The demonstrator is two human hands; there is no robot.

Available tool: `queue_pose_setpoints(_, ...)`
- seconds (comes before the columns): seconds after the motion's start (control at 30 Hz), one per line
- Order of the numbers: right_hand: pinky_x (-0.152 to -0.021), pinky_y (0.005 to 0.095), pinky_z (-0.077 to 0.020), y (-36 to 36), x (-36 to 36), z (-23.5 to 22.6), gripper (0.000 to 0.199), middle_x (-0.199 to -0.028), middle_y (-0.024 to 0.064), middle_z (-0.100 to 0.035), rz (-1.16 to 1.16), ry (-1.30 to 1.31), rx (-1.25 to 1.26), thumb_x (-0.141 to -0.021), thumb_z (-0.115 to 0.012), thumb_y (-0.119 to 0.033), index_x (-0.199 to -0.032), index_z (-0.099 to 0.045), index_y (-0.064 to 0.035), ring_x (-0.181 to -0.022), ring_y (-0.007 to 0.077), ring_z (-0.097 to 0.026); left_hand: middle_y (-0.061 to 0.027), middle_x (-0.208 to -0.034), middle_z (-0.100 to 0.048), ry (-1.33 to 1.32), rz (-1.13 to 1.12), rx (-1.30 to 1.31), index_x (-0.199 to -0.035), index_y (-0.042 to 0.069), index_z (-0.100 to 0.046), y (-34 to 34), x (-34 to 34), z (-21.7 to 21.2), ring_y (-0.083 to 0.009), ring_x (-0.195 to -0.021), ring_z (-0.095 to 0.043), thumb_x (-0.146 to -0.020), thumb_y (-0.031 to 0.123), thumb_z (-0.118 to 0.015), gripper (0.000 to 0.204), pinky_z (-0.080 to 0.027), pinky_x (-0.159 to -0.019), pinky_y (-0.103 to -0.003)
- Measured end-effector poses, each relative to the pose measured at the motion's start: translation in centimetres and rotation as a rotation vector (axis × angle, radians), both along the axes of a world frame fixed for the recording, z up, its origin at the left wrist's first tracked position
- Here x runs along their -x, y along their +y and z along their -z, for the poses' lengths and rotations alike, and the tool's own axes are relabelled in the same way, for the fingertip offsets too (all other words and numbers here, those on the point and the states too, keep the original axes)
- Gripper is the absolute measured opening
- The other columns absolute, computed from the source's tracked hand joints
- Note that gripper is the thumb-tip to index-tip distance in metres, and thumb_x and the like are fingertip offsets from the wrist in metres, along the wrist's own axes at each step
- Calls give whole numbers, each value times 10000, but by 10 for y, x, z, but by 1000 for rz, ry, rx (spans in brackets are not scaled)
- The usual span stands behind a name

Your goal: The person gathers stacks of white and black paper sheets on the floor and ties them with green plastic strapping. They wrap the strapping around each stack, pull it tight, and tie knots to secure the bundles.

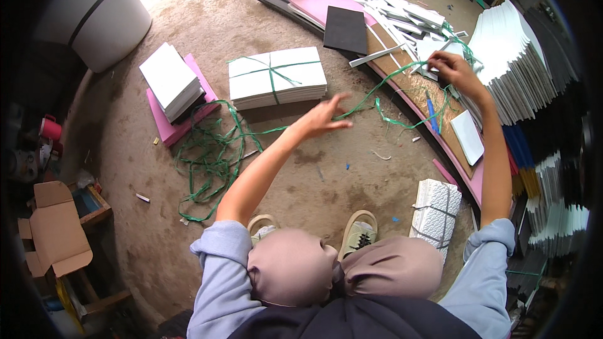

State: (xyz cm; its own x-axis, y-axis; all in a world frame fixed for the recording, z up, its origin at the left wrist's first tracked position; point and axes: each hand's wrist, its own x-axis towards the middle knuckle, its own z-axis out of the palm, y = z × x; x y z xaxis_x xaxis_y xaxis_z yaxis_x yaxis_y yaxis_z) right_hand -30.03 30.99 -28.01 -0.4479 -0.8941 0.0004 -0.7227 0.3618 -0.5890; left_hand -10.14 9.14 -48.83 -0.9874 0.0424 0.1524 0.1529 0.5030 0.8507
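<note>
A length of green plastic twine [391, 80] runs from my right hand past my left hand to a loose tangle on the floor at left. My right hand [453, 70] is reached out far right, its fingers closed on the twine above a pile of white offcuts [408, 22]. My left hand [321, 116] hovers with fingers spread; whether the twine touches it I cannot tell. Just beyond it sits a stack of white sheets [279, 81], bound crosswise with green twine. Further left, another white stack [168, 78] rests on pink sheets [161, 119].
A blue cutter [432, 113] and a small white piece [467, 136] lie on the brown board [449, 103] at right. Tall white sheet stacks [512, 56] stand beyond. A strapped white bundle [435, 213] lies near my knee, an open cardboard box [56, 232] at left.
</note>
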Motion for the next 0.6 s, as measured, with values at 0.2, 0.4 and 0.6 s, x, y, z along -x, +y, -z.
queue_pose_setpoints(0.2,-679,248,-407,90,105,-65,253,-819,43,-602,460,458,123,-890,-441,-224,-926,-570,-10,-768,103,-539,-122,-588,-409,132,-307,-173,-756,-26,-439,0,-67,66,-200,-539,-411,-889,165,-450,233,-376,-527,-298)
queue_pose_setpoints(0.4,-664,360,-449,98,111,-7,223,-819,164,-609,426,460,152,-834,-466,-190,-906,-582,-15,-755,282,-607,-119,-600,-412,1,-473,56,-685,-24,-455,-32,-116,56,-216,-548,-424,-890,195,-446,300,-366,-534,-316)
queue_pose_setpoints(0.6,-688,472,-463,92,67,230,233,-824,199,-606,481,441,-507,-779,-549,-261,-889,-607,-65,-794,370,-590,-148,-721,-575,-411,-577,612,-732,34,-631,-58,-149,69,-322,-678,-589,-830,309,-510,315,-474,-615,-413)
